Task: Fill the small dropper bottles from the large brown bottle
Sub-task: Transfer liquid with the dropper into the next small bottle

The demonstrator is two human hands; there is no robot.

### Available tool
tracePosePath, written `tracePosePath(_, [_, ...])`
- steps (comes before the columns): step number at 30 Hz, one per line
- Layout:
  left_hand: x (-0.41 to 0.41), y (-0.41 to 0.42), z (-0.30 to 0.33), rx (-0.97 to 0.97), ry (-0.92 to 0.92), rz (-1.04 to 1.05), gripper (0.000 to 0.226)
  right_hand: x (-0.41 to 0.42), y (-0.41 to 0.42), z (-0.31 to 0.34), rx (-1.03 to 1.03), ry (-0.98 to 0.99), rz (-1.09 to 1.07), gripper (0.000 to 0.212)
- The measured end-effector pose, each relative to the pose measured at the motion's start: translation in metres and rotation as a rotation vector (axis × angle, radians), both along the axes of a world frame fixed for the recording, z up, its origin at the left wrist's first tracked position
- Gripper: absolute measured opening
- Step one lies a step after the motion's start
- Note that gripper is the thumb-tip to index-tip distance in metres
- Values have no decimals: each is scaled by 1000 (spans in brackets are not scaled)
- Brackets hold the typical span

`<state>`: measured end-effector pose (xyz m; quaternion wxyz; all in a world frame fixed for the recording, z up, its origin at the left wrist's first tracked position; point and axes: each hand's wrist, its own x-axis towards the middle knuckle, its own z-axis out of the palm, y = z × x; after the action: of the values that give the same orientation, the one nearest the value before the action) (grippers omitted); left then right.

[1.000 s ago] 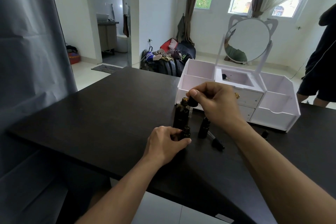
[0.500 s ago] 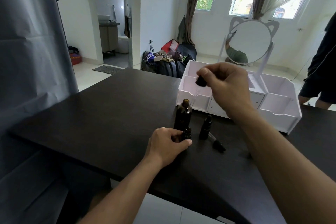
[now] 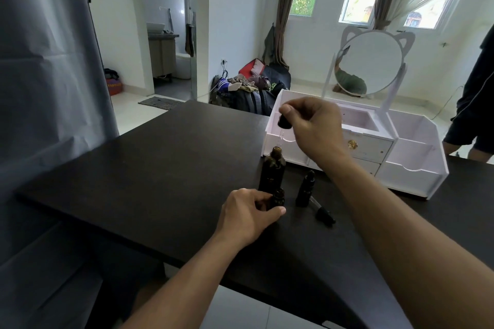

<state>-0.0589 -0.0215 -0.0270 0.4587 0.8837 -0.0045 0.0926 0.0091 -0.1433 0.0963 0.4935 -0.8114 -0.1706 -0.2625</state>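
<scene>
The large brown bottle (image 3: 272, 169) stands open on the dark table (image 3: 160, 176). My right hand (image 3: 314, 128) pinches a dropper (image 3: 284, 123) by its black bulb, with the glass tube pointing down just above the bottle's mouth. My left hand (image 3: 248, 215) grips a small open dropper bottle (image 3: 277, 197) right in front of the large one. A second small bottle (image 3: 306, 189) with its cap on stands to the right. Another dropper cap (image 3: 322, 211) lies on its side on the table beside it.
A white vanity organiser (image 3: 409, 168) with drawers and a cat-ear mirror (image 3: 370, 61) stands just behind the bottles. A person (image 3: 475, 99) stands at the far right beyond the table. A grey sheet (image 3: 48, 75) hangs on the left.
My right hand lifted the dropper out of the large bottle, then lowered it slightly, so its tip hangs just above the mouth. My left hand kept its hold on the small bottle.
</scene>
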Motion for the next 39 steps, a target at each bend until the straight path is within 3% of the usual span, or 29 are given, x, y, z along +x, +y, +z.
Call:
tracePosePath(7, [-1, 0, 0, -43, 16, 6, 42, 4, 3, -30, -2, 166, 38, 17])
tracePosePath(16, [-2, 0, 1, -59, 6, -4, 39, 4, 3, -47, 44, 216, 50, 13])
tracePosePath(31, [-2, 0, 2, -40, 16, -1, 40, 5, 3, -43, -1, 201, 47, 8])
tracePosePath(39, [-2, 0, 2, -25, 8, 2, 36, -2, -2, -12, 20, 75, 17, 10])
